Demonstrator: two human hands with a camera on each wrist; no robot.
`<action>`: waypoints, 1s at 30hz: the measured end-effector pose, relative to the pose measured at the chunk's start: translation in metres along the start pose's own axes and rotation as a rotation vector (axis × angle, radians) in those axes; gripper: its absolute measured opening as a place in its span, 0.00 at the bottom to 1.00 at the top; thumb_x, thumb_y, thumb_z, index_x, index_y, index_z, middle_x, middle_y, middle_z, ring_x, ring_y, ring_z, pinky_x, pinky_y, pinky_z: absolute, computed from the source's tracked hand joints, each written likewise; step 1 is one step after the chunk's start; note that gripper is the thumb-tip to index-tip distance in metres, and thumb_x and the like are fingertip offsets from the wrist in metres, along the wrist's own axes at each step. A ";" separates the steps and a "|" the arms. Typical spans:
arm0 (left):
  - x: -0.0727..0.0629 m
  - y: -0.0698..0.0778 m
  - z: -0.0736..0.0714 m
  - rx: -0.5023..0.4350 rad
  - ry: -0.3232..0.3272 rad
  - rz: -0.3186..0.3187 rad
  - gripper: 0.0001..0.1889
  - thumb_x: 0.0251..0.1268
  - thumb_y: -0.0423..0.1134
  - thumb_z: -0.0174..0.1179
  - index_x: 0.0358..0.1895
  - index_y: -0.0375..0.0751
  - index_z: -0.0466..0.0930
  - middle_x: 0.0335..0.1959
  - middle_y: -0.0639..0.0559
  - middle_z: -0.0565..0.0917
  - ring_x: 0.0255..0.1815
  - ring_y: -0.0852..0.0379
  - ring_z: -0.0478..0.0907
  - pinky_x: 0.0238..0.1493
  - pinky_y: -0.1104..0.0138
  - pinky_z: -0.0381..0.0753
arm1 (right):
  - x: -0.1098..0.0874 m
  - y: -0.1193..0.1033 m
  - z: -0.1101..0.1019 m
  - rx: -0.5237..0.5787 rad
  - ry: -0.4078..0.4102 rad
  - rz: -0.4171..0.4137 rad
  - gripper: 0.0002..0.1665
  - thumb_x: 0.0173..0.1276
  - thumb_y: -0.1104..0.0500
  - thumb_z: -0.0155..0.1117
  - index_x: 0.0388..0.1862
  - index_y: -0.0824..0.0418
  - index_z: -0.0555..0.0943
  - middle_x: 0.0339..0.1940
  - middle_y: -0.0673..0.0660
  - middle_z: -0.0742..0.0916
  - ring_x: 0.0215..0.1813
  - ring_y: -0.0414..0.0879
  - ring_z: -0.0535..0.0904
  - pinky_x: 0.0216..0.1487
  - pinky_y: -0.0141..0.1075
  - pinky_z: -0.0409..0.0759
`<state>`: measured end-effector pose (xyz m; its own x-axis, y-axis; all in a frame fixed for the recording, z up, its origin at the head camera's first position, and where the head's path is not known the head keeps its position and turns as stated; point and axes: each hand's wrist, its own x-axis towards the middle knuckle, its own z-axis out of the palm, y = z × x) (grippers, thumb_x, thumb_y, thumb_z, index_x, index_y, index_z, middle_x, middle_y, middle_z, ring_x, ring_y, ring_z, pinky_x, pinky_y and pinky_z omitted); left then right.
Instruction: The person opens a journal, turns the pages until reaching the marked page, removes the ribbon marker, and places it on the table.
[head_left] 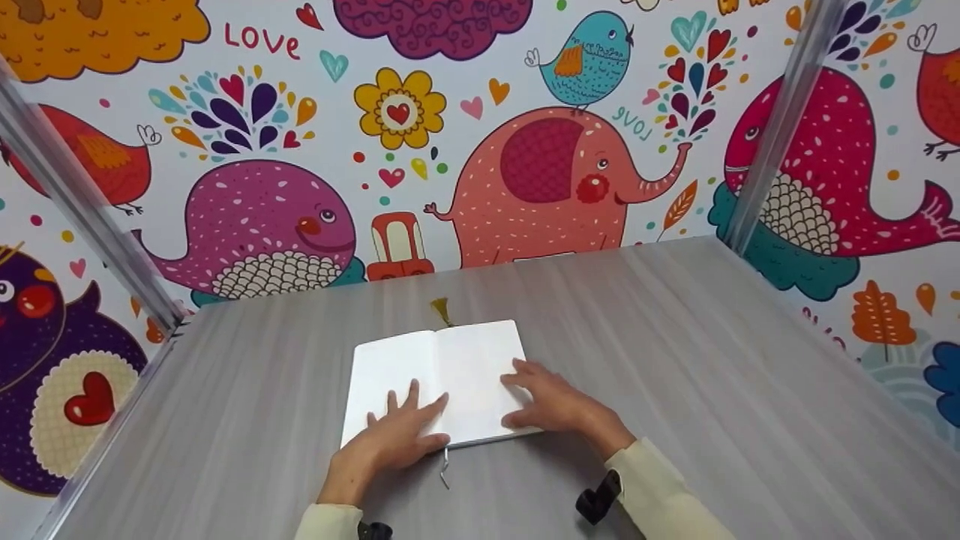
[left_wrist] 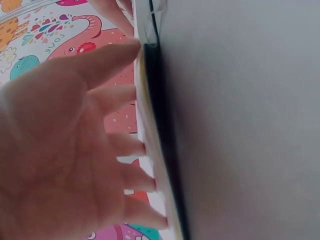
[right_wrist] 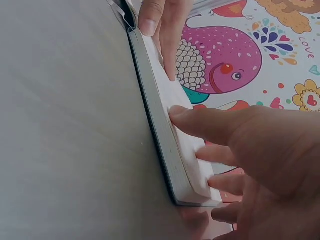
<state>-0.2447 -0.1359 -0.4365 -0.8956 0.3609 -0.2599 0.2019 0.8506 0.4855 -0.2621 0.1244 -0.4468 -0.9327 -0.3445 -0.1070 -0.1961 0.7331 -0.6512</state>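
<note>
Notebook [head_left: 438, 375] lay open, lower centre of frame, long axis left-to-right | under my loosely spread fingers [head_left: 412, 396], nothing grasped | left hand [head_left: 401, 435] touched left page [head_left: 394, 364], right hand [head_left: 555, 401] right page [head_left: 476, 375]; neither was nearer

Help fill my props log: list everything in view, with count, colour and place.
Open notebook: 1, white pages, lower centre.
Tassel: 1, olive-gold, notebook's far edge.
Ribbon: 1, whitish, notebook's near edge.
Table: 1, grey, under notebook.
Cartoon-printed walls: 3, multicoloured, left, back, right.
Metal posts: 2, silver, back corners.
Sleeves: 2, cream, bottom.
Wrist devices: 2, black, at sleeves.
Left hand: 1, fingers mostly on left page.
Right hand: 1, fingers on right page.
</note>
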 end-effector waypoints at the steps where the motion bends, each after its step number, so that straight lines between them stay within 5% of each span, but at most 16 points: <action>1: 0.000 0.000 0.000 0.001 0.001 -0.001 0.32 0.71 0.52 0.59 0.77 0.53 0.64 0.82 0.31 0.47 0.80 0.22 0.39 0.69 0.23 0.41 | 0.000 0.000 0.000 0.000 0.006 0.020 0.41 0.60 0.53 0.76 0.72 0.61 0.73 0.80 0.63 0.66 0.80 0.62 0.60 0.76 0.60 0.60; 19: 0.000 0.001 0.000 0.012 -0.003 0.006 0.33 0.72 0.53 0.58 0.77 0.54 0.62 0.82 0.32 0.46 0.80 0.22 0.39 0.69 0.23 0.41 | 0.007 0.012 0.000 0.084 0.189 0.116 0.45 0.65 0.53 0.73 0.71 0.78 0.66 0.74 0.74 0.69 0.76 0.65 0.65 0.75 0.56 0.65; 26: 0.000 0.000 0.000 0.012 -0.004 0.001 0.33 0.72 0.53 0.58 0.77 0.54 0.62 0.82 0.31 0.47 0.80 0.22 0.39 0.69 0.23 0.41 | 0.010 0.010 0.004 0.071 0.208 0.099 0.38 0.65 0.55 0.73 0.67 0.74 0.73 0.72 0.73 0.72 0.75 0.65 0.66 0.73 0.56 0.67; 30: -0.001 -0.001 0.001 0.011 -0.002 0.000 0.33 0.72 0.53 0.58 0.77 0.54 0.62 0.82 0.31 0.47 0.80 0.22 0.39 0.69 0.23 0.41 | 0.011 0.009 0.006 0.075 0.246 0.046 0.26 0.62 0.60 0.74 0.56 0.73 0.81 0.65 0.73 0.78 0.69 0.64 0.73 0.69 0.56 0.72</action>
<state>-0.2436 -0.1368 -0.4371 -0.8948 0.3619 -0.2616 0.2062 0.8545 0.4767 -0.2727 0.1237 -0.4583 -0.9875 -0.1520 0.0420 -0.1371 0.6964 -0.7044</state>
